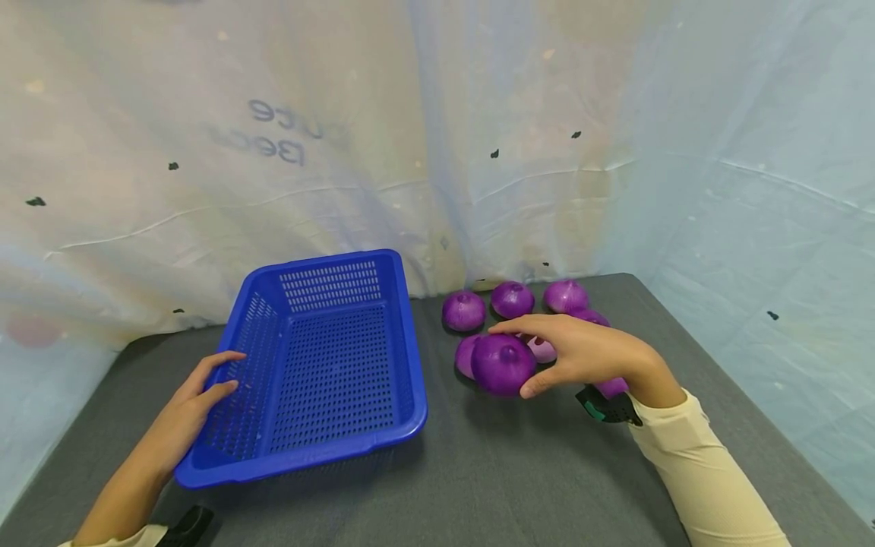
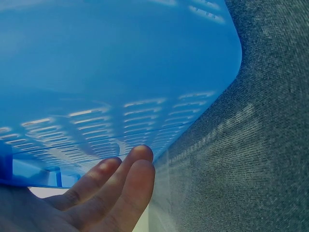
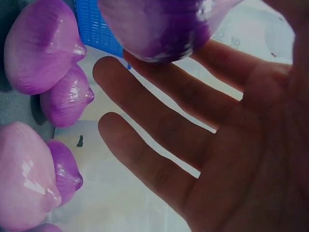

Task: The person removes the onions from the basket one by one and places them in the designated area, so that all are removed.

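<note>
A purple onion [image 1: 503, 365] is pinched between the thumb and fingers of my right hand [image 1: 581, 351], over the grey table beside the other onions. In the right wrist view the held onion [image 3: 157, 29] shows at the top, with the remaining fingers spread out below it. My left hand [image 1: 183, 418] grips the left rim of a blue plastic basket [image 1: 410, 372], with thumb and index finger over the edge. In the left wrist view, the other fingers [image 2: 137, 186] lie along the basket's slotted outer wall [image 2: 120, 63]. The basket's perforated bottom shows bare in the head view.
Several more onions stand at the back right, among them one at the back left of the group [image 1: 464, 311], one behind [image 1: 513, 299] and one farther right [image 1: 566, 295]. Pale plastic sheeting [image 1: 437, 137] hangs behind the grey table [image 1: 478, 486] and along its right side.
</note>
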Demonstrator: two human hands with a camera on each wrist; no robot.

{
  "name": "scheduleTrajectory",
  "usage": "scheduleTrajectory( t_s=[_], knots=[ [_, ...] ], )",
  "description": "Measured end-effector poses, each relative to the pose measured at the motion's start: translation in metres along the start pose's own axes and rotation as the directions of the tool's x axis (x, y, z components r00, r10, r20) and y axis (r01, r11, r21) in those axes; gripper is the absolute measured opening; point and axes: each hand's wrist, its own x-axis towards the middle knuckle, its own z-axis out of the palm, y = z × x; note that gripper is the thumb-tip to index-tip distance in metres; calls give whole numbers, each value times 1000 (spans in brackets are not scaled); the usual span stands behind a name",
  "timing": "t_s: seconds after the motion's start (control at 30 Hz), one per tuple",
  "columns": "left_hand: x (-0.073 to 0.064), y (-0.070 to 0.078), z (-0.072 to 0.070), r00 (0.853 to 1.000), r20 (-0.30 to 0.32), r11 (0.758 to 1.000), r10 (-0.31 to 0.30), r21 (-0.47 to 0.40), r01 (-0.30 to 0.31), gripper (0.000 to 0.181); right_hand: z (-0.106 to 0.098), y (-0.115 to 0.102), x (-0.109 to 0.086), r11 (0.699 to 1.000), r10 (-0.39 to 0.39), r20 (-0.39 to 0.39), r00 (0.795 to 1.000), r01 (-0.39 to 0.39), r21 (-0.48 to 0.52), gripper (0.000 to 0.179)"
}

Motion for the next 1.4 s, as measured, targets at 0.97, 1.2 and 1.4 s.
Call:
scheduleTrajectory(
  t_s=[0.97, 1.2, 1.4],
  knots=[
    [5, 1, 6, 1000, 22, 1000, -1, 20, 1, 48, 1, 33, -8, 992, 125, -2, 992, -125, 6, 83],
    [4, 0, 2, 1000, 24, 1000, -19, -6, 19, 46, 13, 41, -17, 994, 109, 60, 992, -109, -7, 83],
    [2, -2, -1, 1000, 14, 1000, -24, 0, 24, 44, 10, 43, -17, 996, 86, 39, 996, -85, -27, 81]
  ],
)
